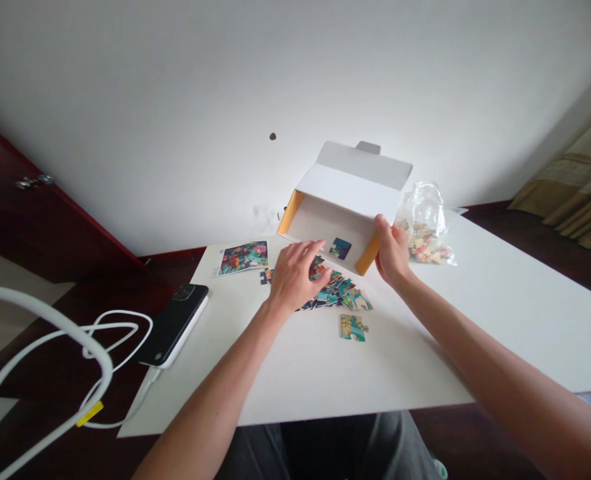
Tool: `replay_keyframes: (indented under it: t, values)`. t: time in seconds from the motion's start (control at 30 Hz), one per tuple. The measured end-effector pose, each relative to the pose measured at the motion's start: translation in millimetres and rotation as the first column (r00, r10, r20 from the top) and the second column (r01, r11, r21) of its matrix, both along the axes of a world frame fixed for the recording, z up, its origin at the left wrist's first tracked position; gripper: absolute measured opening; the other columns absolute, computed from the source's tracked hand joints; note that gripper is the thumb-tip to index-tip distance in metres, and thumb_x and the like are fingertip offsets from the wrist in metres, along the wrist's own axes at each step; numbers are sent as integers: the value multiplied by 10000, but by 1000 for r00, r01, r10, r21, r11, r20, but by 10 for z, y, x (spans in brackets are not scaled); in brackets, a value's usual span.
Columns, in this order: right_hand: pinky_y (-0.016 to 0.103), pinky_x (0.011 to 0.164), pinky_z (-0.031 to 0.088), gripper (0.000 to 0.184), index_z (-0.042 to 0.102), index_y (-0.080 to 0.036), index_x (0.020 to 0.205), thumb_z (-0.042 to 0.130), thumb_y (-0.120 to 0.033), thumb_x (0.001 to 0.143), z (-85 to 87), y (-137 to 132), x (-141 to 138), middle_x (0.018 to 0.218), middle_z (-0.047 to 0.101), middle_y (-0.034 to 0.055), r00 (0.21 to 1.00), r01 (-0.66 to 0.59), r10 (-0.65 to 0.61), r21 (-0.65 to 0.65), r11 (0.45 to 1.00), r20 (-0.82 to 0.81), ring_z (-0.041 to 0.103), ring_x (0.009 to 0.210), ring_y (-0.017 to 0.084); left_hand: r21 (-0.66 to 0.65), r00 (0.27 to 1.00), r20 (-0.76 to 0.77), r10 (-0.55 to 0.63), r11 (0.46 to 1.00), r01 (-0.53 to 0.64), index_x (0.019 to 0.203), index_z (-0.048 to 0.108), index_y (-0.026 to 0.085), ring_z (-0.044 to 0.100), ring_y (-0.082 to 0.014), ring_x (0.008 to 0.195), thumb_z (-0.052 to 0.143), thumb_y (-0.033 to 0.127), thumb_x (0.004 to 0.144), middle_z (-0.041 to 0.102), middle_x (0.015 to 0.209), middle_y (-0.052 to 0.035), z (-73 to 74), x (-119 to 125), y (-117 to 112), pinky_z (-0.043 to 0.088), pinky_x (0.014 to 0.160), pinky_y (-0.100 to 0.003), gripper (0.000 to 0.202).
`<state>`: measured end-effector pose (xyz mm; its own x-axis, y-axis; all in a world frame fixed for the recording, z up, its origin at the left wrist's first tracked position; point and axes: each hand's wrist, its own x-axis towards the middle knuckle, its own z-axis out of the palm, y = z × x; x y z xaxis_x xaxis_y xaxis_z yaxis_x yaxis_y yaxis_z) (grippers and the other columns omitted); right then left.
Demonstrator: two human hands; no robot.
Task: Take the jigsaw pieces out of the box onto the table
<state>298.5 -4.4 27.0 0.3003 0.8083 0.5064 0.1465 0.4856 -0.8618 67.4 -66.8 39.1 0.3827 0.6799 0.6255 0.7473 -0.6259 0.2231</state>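
Observation:
An open white cardboard box with orange sides is tipped on its side on the white table, its lid flap raised. One puzzle piece lies inside it. My right hand grips the box's right orange end. My left hand rests with fingers spread over a pile of colourful puzzle pieces spilled in front of the box. A single piece lies apart, nearer to me.
A picture card lies at the table's left. A clear bag of pieces sits right of the box. A black phone on a white power bank overhangs the left edge, with white cables beside it.

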Motion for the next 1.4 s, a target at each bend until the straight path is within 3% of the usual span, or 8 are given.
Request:
replay_keyframes:
  t: [0.17, 0.37, 0.6, 0.83, 0.97, 1.1, 1.27, 1.4]
  values:
    - [332, 618, 539, 545, 643, -224, 890, 569, -764, 885, -23, -30, -44, 739, 655, 36, 996, -51, 53, 26, 998, -77, 674, 783, 236, -22, 996, -87, -26, 999, 24, 1491, 497, 237, 524, -306, 1314, 664, 502, 941, 598, 1444, -98, -50, 151, -55, 391, 1146, -477, 634]
    - [366, 740, 570, 469, 703, -202, 995, 648, -656, 890, 60, -214, -194, 912, 743, 71, 996, -92, 93, 75, 993, 2, 691, 890, 253, -46, 984, -140, -108, 994, 102, 1554, 407, 187, 443, -319, 1428, 669, 568, 928, 467, 1575, -142, -165, 198, -45, 364, 1207, -470, 778]
    - [357, 724, 544, 448, 718, -189, 987, 642, -622, 900, 110, -325, -274, 927, 747, 68, 993, -93, 84, 107, 990, 84, 663, 870, 242, -70, 992, -110, -60, 996, 52, 1505, 467, 229, 520, -306, 1309, 683, 437, 951, 601, 1385, -104, -141, 136, -16, 432, 1140, -462, 629]
    - [342, 704, 512, 412, 715, -190, 966, 637, -590, 907, 118, -355, -275, 882, 716, 51, 990, -94, 82, 99, 991, 114, 623, 813, 218, -39, 997, -83, -10, 999, 7, 1402, 562, 210, 539, -311, 1239, 736, 406, 919, 609, 1294, -107, -136, 125, -9, 472, 1084, -463, 550]
    - [313, 631, 460, 399, 704, -195, 930, 636, -587, 902, 101, -355, -272, 812, 670, 27, 990, -77, 67, 70, 995, 127, 564, 732, 189, -16, 999, -34, 6, 1000, -7, 1187, 661, 237, 576, -282, 1178, 731, 264, 920, 637, 1221, -78, -158, 113, 35, 503, 1023, -429, 277]
    - [300, 601, 427, 405, 686, -194, 885, 623, -593, 906, 82, -365, -290, 778, 639, 20, 989, -59, 50, 61, 996, 136, 527, 702, 177, 33, 999, -16, -41, 999, 41, 995, 673, 223, 630, -244, 1017, 672, 197, 963, 709, 1014, -39, -197, 83, 104, 524, 910, -393, 41]
    - [308, 636, 459, 393, 677, -209, 973, 614, -592, 918, 124, -378, -304, 845, 656, 34, 993, -36, 29, 59, 998, 117, 555, 761, 189, 174, 988, 110, -111, 981, 91, 1087, 650, 219, 653, -205, 953, 572, 227, 1028, 725, 983, -43, -162, 11, 114, 530, 876, -349, 97]
    - [322, 694, 494, 361, 640, -246, 1065, 591, -579, 936, 140, -266, -161, 949, 652, 48, 992, 104, -111, 108, 989, 61, 583, 844, 201, 258, 957, 281, -67, 966, -8, 1247, 605, 216, 665, -184, 920, 527, 250, 1043, 719, 1055, -67, -169, -138, 174, 534, 847, -311, 221]
